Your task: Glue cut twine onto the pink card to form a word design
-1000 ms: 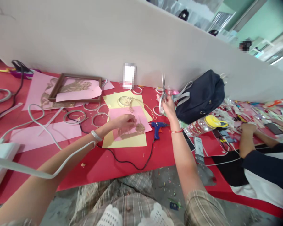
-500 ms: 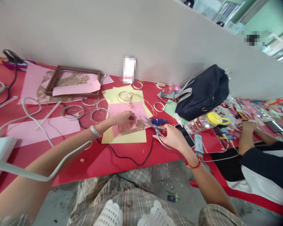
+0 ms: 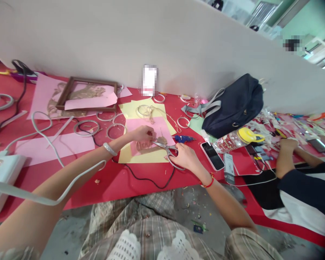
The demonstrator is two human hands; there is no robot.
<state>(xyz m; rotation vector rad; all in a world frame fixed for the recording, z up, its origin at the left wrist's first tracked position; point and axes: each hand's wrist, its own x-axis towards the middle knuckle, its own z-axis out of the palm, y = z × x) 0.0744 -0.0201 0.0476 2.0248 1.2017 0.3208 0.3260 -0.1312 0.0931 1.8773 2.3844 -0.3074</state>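
Scissors [image 3: 165, 151] extend from the right hand [image 3: 185, 157] toward the left hand [image 3: 142, 134], which rests on a paper sheet [image 3: 162, 130]. A glue gun [image 3: 182, 138] lies behind the right hand, a smartphone [image 3: 212, 156] to its right. Rings [image 3: 86, 121] lie left of the left hand, a picture frame [image 3: 92, 80] beyond them.

The left hand [image 3: 142, 133] and the right hand [image 3: 185, 157], gripping scissors [image 3: 165, 151], have room toward the body over the red tabletop [image 3: 105, 187], crossed only by a low black cable [image 3: 148, 179]. Forward, a blue glue gun [image 3: 184, 138] blocks the way. Rightward, a smartphone [image 3: 212, 156], water bottle [image 3: 234, 143] and navy bag [image 3: 233, 106] crowd the path. Leftward, wire hoops [image 3: 115, 130] lie scattered.
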